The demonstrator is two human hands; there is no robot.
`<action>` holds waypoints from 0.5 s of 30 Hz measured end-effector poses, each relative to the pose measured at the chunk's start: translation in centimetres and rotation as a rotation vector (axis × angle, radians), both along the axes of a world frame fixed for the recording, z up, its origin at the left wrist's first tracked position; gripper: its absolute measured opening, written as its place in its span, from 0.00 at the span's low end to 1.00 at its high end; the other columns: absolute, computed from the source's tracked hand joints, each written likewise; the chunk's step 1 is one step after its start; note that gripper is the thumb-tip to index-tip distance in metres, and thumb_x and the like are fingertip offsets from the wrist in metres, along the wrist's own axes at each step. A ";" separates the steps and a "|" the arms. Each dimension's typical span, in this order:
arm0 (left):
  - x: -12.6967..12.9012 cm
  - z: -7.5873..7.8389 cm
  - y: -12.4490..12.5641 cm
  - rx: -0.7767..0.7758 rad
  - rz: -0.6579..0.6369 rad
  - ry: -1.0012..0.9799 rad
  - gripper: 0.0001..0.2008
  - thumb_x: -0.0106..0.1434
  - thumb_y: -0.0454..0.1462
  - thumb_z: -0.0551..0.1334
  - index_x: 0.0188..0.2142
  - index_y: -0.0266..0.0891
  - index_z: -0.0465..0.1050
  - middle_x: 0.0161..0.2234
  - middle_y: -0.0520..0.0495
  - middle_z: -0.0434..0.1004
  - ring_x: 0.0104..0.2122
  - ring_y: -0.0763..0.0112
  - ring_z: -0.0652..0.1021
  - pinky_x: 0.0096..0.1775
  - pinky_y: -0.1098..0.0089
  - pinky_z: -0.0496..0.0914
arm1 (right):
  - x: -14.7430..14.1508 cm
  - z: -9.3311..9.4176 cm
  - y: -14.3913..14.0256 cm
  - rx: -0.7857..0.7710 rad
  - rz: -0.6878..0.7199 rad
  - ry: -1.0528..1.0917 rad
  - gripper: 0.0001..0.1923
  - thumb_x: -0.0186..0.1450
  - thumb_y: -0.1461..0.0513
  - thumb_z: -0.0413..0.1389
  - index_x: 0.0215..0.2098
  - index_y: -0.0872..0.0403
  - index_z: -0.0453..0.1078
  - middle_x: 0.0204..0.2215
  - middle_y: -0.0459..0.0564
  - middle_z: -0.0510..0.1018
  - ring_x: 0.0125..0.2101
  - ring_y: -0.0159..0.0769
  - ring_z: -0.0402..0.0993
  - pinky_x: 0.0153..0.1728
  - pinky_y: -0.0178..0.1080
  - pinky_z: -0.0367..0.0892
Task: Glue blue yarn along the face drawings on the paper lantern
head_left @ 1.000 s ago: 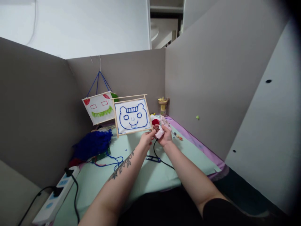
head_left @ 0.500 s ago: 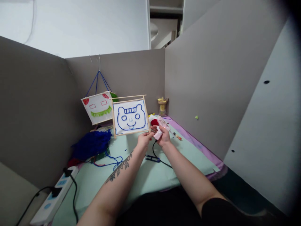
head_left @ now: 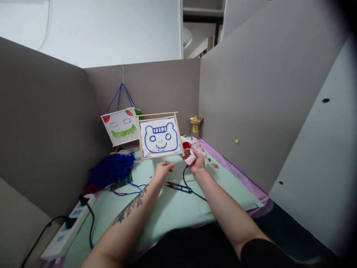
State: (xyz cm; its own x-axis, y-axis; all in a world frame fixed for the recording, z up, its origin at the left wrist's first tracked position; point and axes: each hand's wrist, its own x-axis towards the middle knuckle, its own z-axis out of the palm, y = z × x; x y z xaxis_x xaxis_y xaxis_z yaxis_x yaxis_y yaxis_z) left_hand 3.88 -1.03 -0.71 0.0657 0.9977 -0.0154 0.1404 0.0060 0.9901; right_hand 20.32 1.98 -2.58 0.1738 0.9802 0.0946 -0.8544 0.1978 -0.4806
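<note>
Right hand [head_left: 197,160]: fingers closed around a pink glue gun [head_left: 195,150], held up just beside the lower right corner of the frame.
Left hand [head_left: 162,169]: held just under the frame's lower edge, fingers loosely curled, holding nothing; whether it touches the frame cannot be told. Tattoo on the forearm.
Frame [head_left: 160,136]: wooden sticks around a white panel with a blue yarn bear face, upright, facing the camera, above the mat.
Cord [head_left: 187,185]: black, runs from the glue gun down across the mat toward the person.
Snips [head_left: 178,186]: blue-handled, flat on the mat, between the two forearms, touching the cord.
Mat [head_left: 178,208]: pale green sheet over the desk, purple edge showing at right.
Second panel [head_left: 121,125]: white, red and green yarn face, hanging by blue strings at the back wall, left of the frame.
Blue yarn [head_left: 111,169]: loose heap at left on the mat.
Power strip [head_left: 68,232]: white, near left corner, black plug in it.
Jar [head_left: 195,126]: small, yellow-topped, in the back corner.
Partitions [head_left: 251,96]: grey boards on three sides.
</note>
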 end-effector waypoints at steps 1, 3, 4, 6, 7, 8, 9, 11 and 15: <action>-0.9 0.1 -0.6 -0.008 -0.013 0.030 0.10 0.45 0.41 0.64 0.23 0.35 0.72 0.18 0.51 0.69 0.19 0.76 0.66 0.21 0.74 0.55 | 0.1 0.0 0.0 0.000 -0.008 0.008 0.05 0.56 0.61 0.55 0.28 0.55 0.71 0.25 0.50 0.80 0.29 0.37 0.77 0.35 0.41 0.73; -2.9 0.9 -2.1 0.015 -0.105 0.108 0.10 0.48 0.42 0.63 0.23 0.37 0.70 0.17 0.51 0.68 0.18 0.77 0.65 0.21 0.74 0.54 | 0.2 0.1 0.0 0.001 -0.018 0.020 0.05 0.57 0.61 0.55 0.28 0.55 0.70 0.25 0.49 0.80 0.29 0.36 0.77 0.35 0.41 0.73; -4.0 1.6 -3.0 0.046 -0.157 0.155 0.10 0.50 0.43 0.62 0.22 0.37 0.69 0.17 0.52 0.68 0.17 0.77 0.63 0.20 0.74 0.54 | 0.2 0.1 0.0 0.000 -0.018 0.022 0.05 0.57 0.61 0.54 0.28 0.55 0.70 0.25 0.50 0.80 0.29 0.36 0.77 0.34 0.40 0.73; -6.2 3.7 -4.5 0.179 -0.182 0.222 0.13 0.55 0.45 0.58 0.21 0.38 0.68 0.17 0.51 0.69 0.17 0.77 0.63 0.21 0.74 0.56 | 0.1 0.1 -0.1 -0.007 -0.009 0.024 0.05 0.58 0.62 0.54 0.28 0.55 0.70 0.25 0.50 0.80 0.30 0.36 0.77 0.34 0.40 0.73; -7.5 4.9 -5.0 0.258 -0.178 0.224 0.15 0.56 0.46 0.58 0.21 0.38 0.66 0.18 0.50 0.70 0.17 0.76 0.65 0.22 0.74 0.58 | 0.1 0.1 -0.1 -0.014 -0.003 0.024 0.05 0.58 0.62 0.54 0.28 0.55 0.70 0.25 0.51 0.80 0.30 0.36 0.77 0.34 0.40 0.73; -8.8 6.2 -5.2 0.322 -0.189 0.192 0.16 0.57 0.47 0.57 0.21 0.38 0.66 0.19 0.49 0.70 0.19 0.75 0.66 0.23 0.73 0.60 | 0.0 0.0 -0.2 -0.022 0.001 0.025 0.05 0.58 0.62 0.54 0.28 0.55 0.71 0.26 0.51 0.80 0.30 0.36 0.77 0.34 0.40 0.73; -10.1 7.5 -5.2 0.373 -0.178 0.142 0.17 0.58 0.48 0.55 0.21 0.39 0.64 0.19 0.49 0.69 0.19 0.74 0.68 0.24 0.73 0.61 | 0.0 0.0 -0.2 -0.031 0.002 0.026 0.06 0.58 0.63 0.53 0.29 0.56 0.71 0.26 0.51 0.80 0.29 0.36 0.77 0.33 0.40 0.73; -13.0 9.4 -4.6 0.467 -0.077 0.125 0.19 0.59 0.50 0.52 0.21 0.40 0.63 0.16 0.50 0.65 0.19 0.71 0.69 0.25 0.70 0.64 | 0.0 -0.1 -0.3 -0.048 0.002 0.024 0.06 0.58 0.63 0.52 0.29 0.56 0.71 0.26 0.51 0.80 0.29 0.36 0.77 0.32 0.39 0.74; -17.8 10.4 -3.0 0.407 0.243 0.854 0.11 0.55 0.46 0.59 0.28 0.42 0.72 0.21 0.47 0.72 0.27 0.62 0.75 0.33 0.63 0.68 | 0.1 -0.1 -0.3 -0.052 -0.006 0.014 0.07 0.58 0.63 0.52 0.29 0.56 0.71 0.26 0.51 0.80 0.29 0.36 0.77 0.30 0.38 0.73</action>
State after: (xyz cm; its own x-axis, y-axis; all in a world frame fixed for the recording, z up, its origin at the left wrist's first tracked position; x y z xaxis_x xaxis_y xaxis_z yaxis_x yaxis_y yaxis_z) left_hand -13.91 -4.06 9.69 -0.0155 0.9220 0.3868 0.8518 -0.1904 0.4880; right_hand 20.39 1.68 -2.73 0.1804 0.9827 0.0409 -0.8599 0.1778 -0.4785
